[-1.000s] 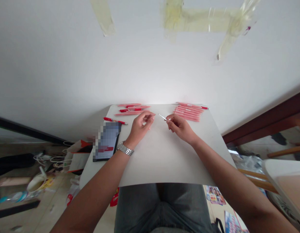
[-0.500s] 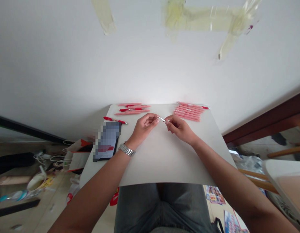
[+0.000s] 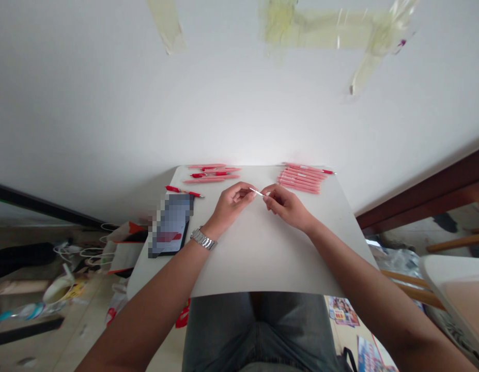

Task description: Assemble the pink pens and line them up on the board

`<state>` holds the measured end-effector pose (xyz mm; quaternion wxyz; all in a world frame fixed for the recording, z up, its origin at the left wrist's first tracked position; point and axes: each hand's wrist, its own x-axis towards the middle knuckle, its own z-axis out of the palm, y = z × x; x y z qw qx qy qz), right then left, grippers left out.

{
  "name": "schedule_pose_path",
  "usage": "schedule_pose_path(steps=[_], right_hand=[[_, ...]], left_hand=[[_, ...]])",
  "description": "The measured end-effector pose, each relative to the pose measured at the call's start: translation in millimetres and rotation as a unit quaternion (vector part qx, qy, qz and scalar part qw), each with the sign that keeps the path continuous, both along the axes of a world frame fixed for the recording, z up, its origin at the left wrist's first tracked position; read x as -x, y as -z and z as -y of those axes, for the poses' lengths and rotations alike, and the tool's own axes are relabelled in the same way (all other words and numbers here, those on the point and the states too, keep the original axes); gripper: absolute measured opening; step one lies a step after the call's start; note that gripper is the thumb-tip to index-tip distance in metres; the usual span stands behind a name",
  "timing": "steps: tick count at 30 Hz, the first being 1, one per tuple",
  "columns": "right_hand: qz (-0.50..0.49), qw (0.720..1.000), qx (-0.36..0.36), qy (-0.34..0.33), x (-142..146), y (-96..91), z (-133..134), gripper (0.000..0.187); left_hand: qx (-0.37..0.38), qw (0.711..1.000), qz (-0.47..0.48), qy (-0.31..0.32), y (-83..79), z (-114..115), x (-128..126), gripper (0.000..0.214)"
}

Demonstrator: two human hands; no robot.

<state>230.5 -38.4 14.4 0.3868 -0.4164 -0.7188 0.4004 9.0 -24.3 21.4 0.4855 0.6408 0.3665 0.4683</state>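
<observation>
Slanting away leftward, a thin white stick (image 3: 257, 191) is pinched by left hand (image 3: 232, 201) and right hand (image 3: 284, 205), contents of a pale round tub (image 3: 50, 293) unclear.

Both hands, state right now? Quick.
Left hand: fingers closed, pinching one end of a slim straight white stick, material unclear.
Right hand: fingers closed, pinching the same stick near its other end.

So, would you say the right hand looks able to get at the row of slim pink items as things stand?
Probably yes: nothing visible blocks the right hand from the row of slim pink items just beyond, though its grip holds a thin white stick.
</observation>
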Motion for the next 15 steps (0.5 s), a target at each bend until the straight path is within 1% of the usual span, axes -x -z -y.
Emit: schedule_pose_path(steps=[8,12,15], right_hand=[[0.001,1.0,0.009,0.002,-0.7,-2.2,1.1,0.041],[-0.001,1.0,0.01,0.002,-0.4,-2.4,1.0,0.04],[-0.002,1.0,0.008,0.001,-0.7,-1.4,0.0,0.04]], left_hand=[[0.004,1.0,0.006,-0.008,-3.0,1.0,-0.2,0.03],[0.013,1.0,0.012,-0.018,0.9,-0.5,1.7,0.03],[0.02,0.999,0.033,-0.026,4.9,-2.8,2.5,0.029]])
